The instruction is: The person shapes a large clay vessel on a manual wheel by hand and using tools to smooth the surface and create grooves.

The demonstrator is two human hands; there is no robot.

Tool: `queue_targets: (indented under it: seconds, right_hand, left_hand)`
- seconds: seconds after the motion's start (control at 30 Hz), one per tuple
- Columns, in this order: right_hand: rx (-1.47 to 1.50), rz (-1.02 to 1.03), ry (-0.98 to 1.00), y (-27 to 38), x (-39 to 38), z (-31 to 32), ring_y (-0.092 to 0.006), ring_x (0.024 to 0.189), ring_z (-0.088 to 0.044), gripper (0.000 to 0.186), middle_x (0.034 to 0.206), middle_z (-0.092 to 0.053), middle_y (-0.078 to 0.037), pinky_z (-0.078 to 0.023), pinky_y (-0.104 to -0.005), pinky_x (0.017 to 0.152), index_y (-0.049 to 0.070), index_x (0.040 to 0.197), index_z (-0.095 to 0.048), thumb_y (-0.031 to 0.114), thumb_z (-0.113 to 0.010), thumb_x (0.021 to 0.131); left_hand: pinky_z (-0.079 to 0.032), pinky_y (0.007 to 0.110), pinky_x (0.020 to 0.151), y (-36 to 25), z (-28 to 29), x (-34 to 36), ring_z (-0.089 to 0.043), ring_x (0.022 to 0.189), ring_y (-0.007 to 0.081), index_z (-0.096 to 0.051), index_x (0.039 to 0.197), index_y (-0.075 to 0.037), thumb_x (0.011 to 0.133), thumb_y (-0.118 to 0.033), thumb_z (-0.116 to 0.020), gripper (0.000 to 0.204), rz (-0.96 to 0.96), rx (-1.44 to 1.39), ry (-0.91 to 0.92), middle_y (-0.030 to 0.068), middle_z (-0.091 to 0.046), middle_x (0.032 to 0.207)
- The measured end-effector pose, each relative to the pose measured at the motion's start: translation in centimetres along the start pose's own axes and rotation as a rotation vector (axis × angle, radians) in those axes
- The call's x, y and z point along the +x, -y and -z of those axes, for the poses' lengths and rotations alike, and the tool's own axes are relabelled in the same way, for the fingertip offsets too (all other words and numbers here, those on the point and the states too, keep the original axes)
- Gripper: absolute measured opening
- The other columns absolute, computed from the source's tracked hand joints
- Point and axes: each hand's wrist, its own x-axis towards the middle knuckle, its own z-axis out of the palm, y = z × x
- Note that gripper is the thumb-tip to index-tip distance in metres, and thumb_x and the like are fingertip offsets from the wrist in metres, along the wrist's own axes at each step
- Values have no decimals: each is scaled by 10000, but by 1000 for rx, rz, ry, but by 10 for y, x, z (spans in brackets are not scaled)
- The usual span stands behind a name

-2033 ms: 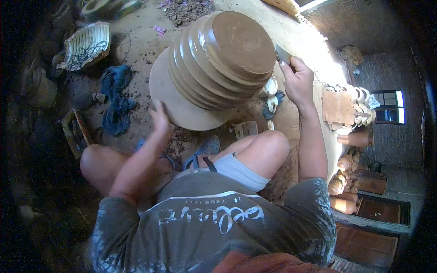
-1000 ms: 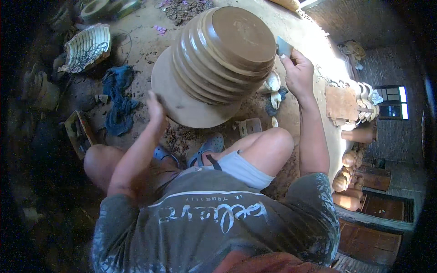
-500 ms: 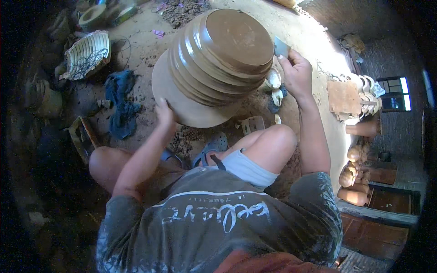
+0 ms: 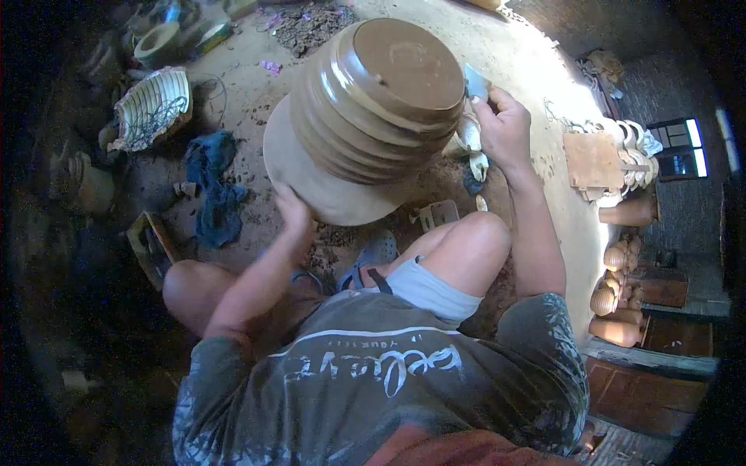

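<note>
A ribbed, wet brown clay pot (image 4: 373, 116) stands with a flat round top facing up on a pale round disc (image 4: 299, 175). My left hand (image 4: 294, 208) grips the disc's near left edge, its fingertips against the rim. My right hand (image 4: 501, 124) holds a thin metal scraper (image 4: 478, 81) beside the pot's upper right edge, thumb pressed on it. Behind that hand lie pale shell-like pieces (image 4: 471, 138). Below, my bent legs and blue clogs (image 4: 377, 252) show.
Left on the dirt floor (image 4: 241, 46): a cracked ribbed mould (image 4: 151, 105) with cord, blue rags (image 4: 214, 171), rings (image 4: 155, 43), a wooden box frame (image 4: 149, 241). Clay crumbs (image 4: 307, 31) lie behind the pot. At right, stacked pale pieces (image 4: 633, 151), a board (image 4: 583, 159) and terracotta pots (image 4: 614, 295).
My left hand has shifted to the right along the disc's near edge. The scraper stays at the pot's edge in my right hand. The whole view has drifted slightly.
</note>
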Motion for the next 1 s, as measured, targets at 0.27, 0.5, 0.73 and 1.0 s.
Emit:
queue_targets:
  seconds: [0.27, 0.5, 0.73, 1.0]
  right_hand:
    - [77, 21, -9, 18, 0, 2, -145, 600, -567, 218, 678, -621, -152, -463, -348, 587, -30, 1012, -710, 154, -664, 905]
    - [71, 16, 38, 31, -1, -1, -163, 605, -575, 211, 677, -613, -168, -464, -362, 594, -38, 969, -697, 158, -659, 903]
    - [4, -4, 28, 17, -5, 10, -186, 597, -575, 214, 672, -613, -174, -466, -382, 598, -27, 943, -697, 177, -643, 903]
    - [14, 1, 19, 10, -6, 6, -212, 577, -567, 197, 654, -598, -184, -458, -398, 592, -15, 868, -663, 177, -640, 901]
  left_hand:
    - [-386, 466, 1131, 61, -1, -44, -486, 1359, 329, -289, 1532, 52, 1062, -576, -408, 794, 87, 21, 155, 233, -474, 1491]
    - [-455, 479, 1049, 46, 3, -31, -554, 1259, 301, -413, 1464, 17, 1066, -569, -383, 709, -73, 166, -76, 196, -544, 1410]
    - [-337, 618, 1124, 9, -13, -78, -369, 1457, 368, -231, 1611, -121, 998, -710, -402, 866, 241, -47, 218, 185, -375, 1601]
    - [-408, 487, 1094, 65, -20, -75, -433, 1394, 344, -299, 1536, 25, 1035, -621, -438, 828, 2, 204, 54, 229, -416, 1540]
